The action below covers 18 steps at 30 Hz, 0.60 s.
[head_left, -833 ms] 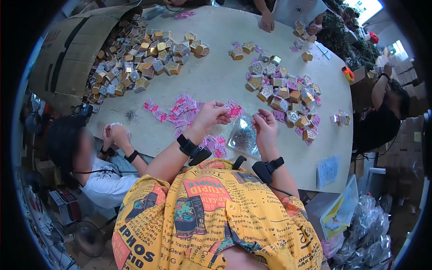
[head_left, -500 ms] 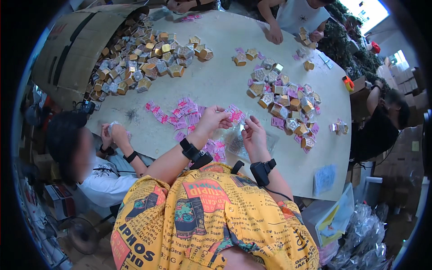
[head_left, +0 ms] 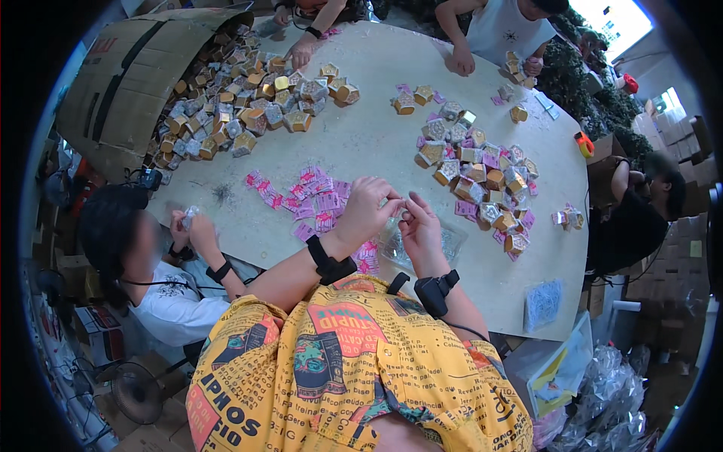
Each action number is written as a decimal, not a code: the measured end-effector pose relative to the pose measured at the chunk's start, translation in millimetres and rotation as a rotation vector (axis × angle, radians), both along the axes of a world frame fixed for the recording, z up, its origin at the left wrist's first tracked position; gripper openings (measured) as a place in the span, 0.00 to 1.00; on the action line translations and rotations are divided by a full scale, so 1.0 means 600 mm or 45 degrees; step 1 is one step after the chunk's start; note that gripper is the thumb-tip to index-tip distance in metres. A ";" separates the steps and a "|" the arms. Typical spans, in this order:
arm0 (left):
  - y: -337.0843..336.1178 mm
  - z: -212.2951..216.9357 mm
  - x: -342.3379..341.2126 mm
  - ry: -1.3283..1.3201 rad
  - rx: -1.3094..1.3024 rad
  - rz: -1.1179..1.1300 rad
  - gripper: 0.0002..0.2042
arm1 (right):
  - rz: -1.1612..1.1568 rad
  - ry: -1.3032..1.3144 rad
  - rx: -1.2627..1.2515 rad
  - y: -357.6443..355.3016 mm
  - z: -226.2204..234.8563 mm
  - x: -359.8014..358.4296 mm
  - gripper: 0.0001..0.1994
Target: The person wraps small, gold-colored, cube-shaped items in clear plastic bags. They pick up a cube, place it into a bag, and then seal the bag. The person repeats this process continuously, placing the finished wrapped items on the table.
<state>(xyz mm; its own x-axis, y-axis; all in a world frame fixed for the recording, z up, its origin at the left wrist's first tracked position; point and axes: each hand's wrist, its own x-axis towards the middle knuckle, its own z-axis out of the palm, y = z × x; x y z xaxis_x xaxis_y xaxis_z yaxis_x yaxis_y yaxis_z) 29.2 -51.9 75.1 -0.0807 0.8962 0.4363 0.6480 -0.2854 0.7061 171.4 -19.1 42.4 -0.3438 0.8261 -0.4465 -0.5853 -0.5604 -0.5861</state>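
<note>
My left hand (head_left: 369,209) and my right hand (head_left: 419,228) meet fingertip to fingertip over the table, in front of my body. Both are closed in a pinch; whatever lies between the fingers is too small or hidden to make out. Under my right hand lies a clear plastic bag (head_left: 449,245) that seems to hold fine, thin pieces. Pink printed cards (head_left: 325,201) are spread beside my left hand, and more pink cards (head_left: 367,258) lie partly beneath my left wrist. Each of my wrists wears a black strapped device.
Gold and silver faceted ornaments (head_left: 260,113) spill from a cardboard box (head_left: 113,90) at far left. More ornaments with pink cards (head_left: 482,169) are heaped right. A blue-tinted clear packet (head_left: 543,303) lies near the right edge. Co-workers sit left and across; another person is at right.
The pink card that my left hand held up is out of sight, and my fingertips have come together. Across the table, a co-worker's hand has reached toward the ornament pile.
</note>
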 end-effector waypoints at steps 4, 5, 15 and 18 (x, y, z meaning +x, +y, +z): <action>-0.005 0.005 -0.005 0.157 0.134 -0.038 0.04 | 0.090 -0.123 0.059 -0.003 -0.003 0.001 0.10; -0.005 0.003 -0.006 0.202 0.177 -0.065 0.04 | 0.084 -0.137 0.055 -0.004 -0.003 0.000 0.10; -0.019 0.012 -0.031 0.684 0.065 -0.312 0.05 | 0.404 -0.163 0.298 0.001 -0.026 0.030 0.01; -0.007 0.014 -0.035 0.653 0.086 -0.399 0.05 | 0.514 -0.261 0.311 0.012 -0.028 0.037 0.01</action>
<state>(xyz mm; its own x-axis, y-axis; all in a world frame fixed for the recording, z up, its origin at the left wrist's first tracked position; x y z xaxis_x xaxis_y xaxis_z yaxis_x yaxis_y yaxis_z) 8.0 -56.3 83.7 0.4182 0.8124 0.4064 0.7790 -0.5508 0.2995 193.5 -11.7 25.3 -0.5824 0.7344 -0.3486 -0.2102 -0.5503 -0.8081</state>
